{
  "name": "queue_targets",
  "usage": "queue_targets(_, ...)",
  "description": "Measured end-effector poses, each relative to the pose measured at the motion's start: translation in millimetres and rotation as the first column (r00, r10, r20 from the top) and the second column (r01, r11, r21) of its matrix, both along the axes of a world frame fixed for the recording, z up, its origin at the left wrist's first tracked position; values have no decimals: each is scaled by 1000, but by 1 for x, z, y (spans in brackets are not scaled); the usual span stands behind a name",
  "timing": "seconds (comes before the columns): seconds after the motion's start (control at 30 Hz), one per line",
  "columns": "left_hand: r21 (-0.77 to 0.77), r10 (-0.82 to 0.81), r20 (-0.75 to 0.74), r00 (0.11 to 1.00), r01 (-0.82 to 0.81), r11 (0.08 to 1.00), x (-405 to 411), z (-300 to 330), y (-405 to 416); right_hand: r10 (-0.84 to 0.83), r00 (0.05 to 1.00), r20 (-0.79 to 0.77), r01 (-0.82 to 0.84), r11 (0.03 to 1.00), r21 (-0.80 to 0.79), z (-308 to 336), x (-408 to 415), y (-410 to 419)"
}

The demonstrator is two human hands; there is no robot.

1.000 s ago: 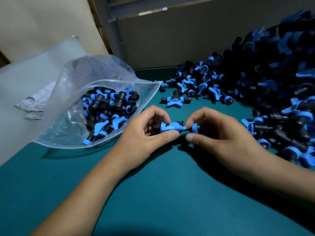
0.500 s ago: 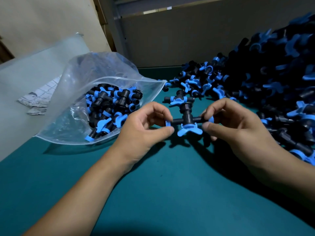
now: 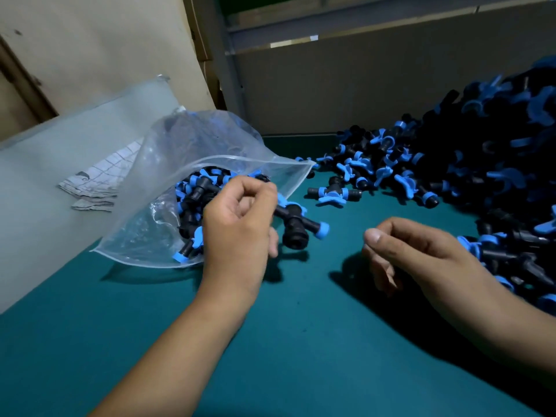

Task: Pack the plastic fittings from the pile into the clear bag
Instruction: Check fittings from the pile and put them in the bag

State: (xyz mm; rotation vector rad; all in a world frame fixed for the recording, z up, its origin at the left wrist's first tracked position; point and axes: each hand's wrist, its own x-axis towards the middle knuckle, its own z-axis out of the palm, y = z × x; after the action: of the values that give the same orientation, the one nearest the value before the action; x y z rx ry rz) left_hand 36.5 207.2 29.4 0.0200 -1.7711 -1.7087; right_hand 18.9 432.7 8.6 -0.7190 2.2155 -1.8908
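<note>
My left hand (image 3: pixel 240 224) grips one end of a black and blue T-shaped plastic fitting (image 3: pixel 296 225), held just in front of the open mouth of the clear bag (image 3: pixel 168 152). The bag lies on the green table (image 3: pixel 301 341) and holds several fittings (image 3: pixel 195 191). My right hand (image 3: pixel 421 254) hovers over the table with loosely curled fingers and holds nothing. A large pile of the same fittings (image 3: pixel 481 164) rises at the right.
One loose fitting (image 3: pixel 334 192) lies on the table between the bag and the pile. Folded printed paper (image 3: pixel 93 182) rests on a pale sheet (image 3: pixel 45 191) at the left. A grey wall panel (image 3: pixel 361 85) closes off the back.
My right hand has let go of the fitting and drawn back to the right. My left hand has carried the fitting left toward the bag's mouth.
</note>
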Motion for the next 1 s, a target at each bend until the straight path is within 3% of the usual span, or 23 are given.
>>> queue_targets(0.17,130,487,-44,872,-478,869,-3,7,-24,3,999,-40,-1,999,51,0,1,-4)
queue_targets(0.37,254,626,24,779,-611,750,-11,8,-44,-18,998,-61,24,996,90,-3,0,-3)
queue_targets(0.53,23,685,76,724,-688,725,-12,1,-51,-39,997,-70,45,996,78,-3,-1,-5)
queue_targets(0.63,-164,653,275,705,-635,755,-13,-3,-53,-47,995,-84,54,994,93,-3,0,-5)
queue_targets(0.7,-319,691,329,644,-612,723,-9,-2,-48,-62,992,-108,74,991,112,-4,1,-4)
queue_targets(0.9,-545,784,201,588,-598,588,0,9,-25,-165,978,-127,177,980,90,-10,-3,-1)
queue_targets(0.93,-553,780,149,607,-603,575,0,8,-24,-183,975,-128,196,976,91,-11,-4,-1)
queue_targets(1.0,-555,685,-51,726,-591,585,1,2,-23,-238,958,-159,257,959,116,-13,-7,1)
